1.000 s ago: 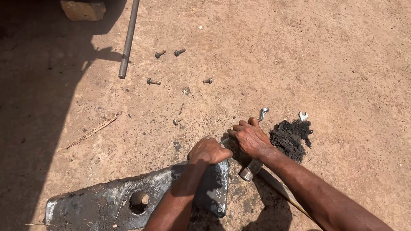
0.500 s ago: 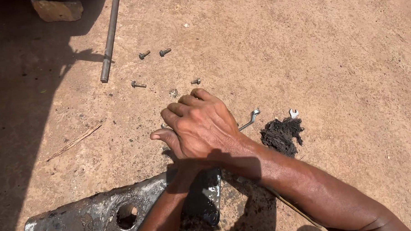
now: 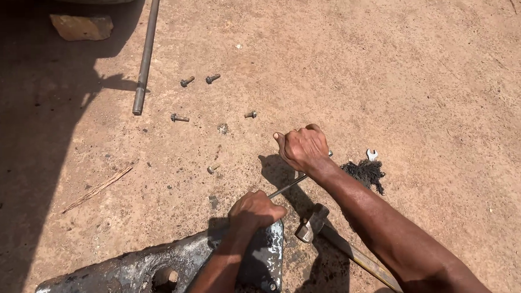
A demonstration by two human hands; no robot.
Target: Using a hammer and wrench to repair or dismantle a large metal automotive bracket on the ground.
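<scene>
My right hand (image 3: 302, 148) is closed around the far end of a thin metal wrench (image 3: 286, 188) that slants down toward my left hand. My left hand (image 3: 254, 212) is clenched over the wrench's near end, at the top edge of a greasy grey metal bracket (image 3: 126, 278) lying on the dirt. The bracket has a round hole (image 3: 164, 281). A hammer (image 3: 313, 220) lies on the ground under my right forearm, its wooden handle running toward the bottom right. A black oily rag (image 3: 365, 173) sits just right of my right wrist.
Several loose bolts (image 3: 196, 80) lie scattered on the dirt beyond my hands. A long steel rod (image 3: 145, 58) and a stone (image 3: 82, 27) lie at the top left. A small spanner (image 3: 371, 154) rests by the rag. Deep shadow covers the left side.
My right hand swung from near the rag across to the left over the bracket, then back up to the right, gripping the wrench's end. My left hand stayed on the bracket's edge.
</scene>
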